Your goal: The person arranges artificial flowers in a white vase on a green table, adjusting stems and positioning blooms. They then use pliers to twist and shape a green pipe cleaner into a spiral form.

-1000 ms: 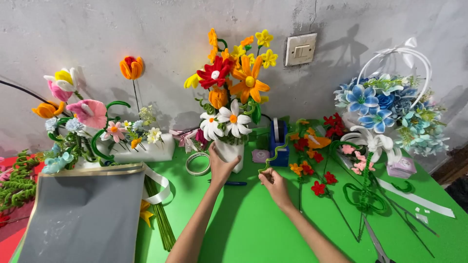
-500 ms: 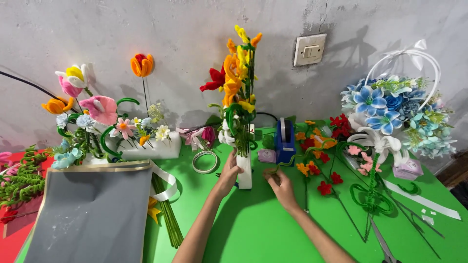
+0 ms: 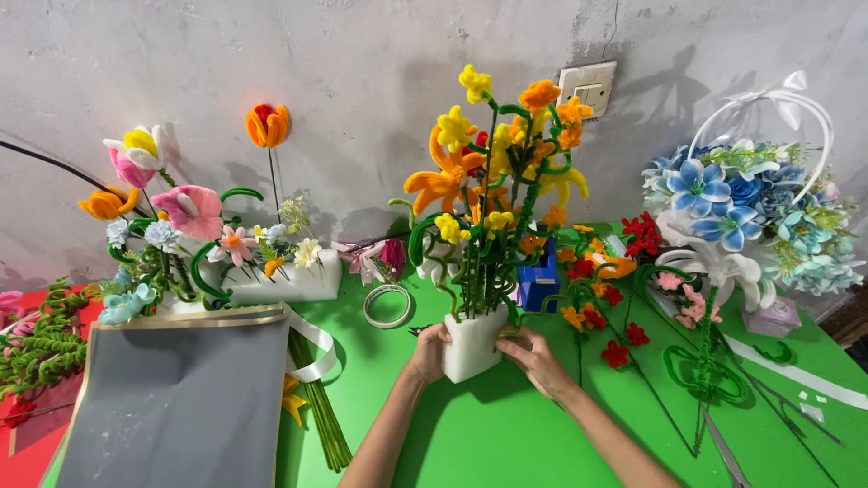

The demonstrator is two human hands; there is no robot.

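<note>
Two hands hugging a white block full of pretend flowers.

Left hand (image 3: 429, 351) wrapped on one side of the white foam block (image 3: 472, 344), right hand (image 3: 535, 360) pressed flat on the other side, both tight on it. Standing upright on the green table (image 3: 506, 434), near a tape ring (image 3: 389, 305) and a grey sheet (image 3: 181, 407).

grey sheet (image 3: 172, 407) cut off below, scissors (image 3: 728, 456) cropped
</note>
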